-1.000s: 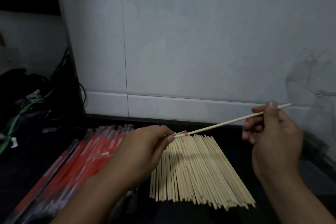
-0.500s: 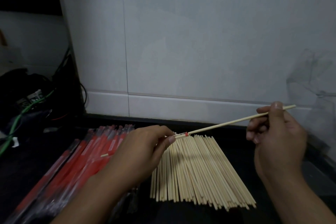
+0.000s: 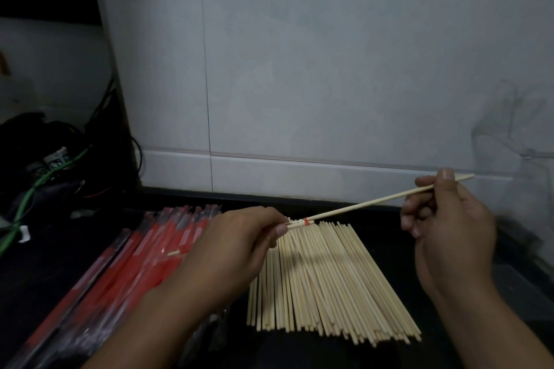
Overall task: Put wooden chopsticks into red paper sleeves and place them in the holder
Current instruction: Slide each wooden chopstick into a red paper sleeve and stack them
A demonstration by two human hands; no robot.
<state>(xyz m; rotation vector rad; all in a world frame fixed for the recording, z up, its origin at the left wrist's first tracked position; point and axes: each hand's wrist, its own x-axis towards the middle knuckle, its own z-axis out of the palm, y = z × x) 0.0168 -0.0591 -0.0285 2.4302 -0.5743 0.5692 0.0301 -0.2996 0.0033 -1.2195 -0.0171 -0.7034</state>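
My left hand pinches the mouth of a red paper sleeve, and a chopstick tip pokes out behind the hand at the left. My right hand pinches a wooden chopstick near its far end, holding it slanted with its lower tip at the sleeve's mouth. A heap of bare wooden chopsticks lies on the dark counter between my hands. Red sleeves in clear wrap lie in a stack at the left. I see no holder.
A white tiled wall rises just behind the dark counter. Black and green cables and a power strip clutter the far left. A faint clear plastic bag stands at the right against the wall.
My right hand has shifted slightly left and down with the chopstick, which reaches a little further toward the sleeve's mouth. My left hand has stayed in place.
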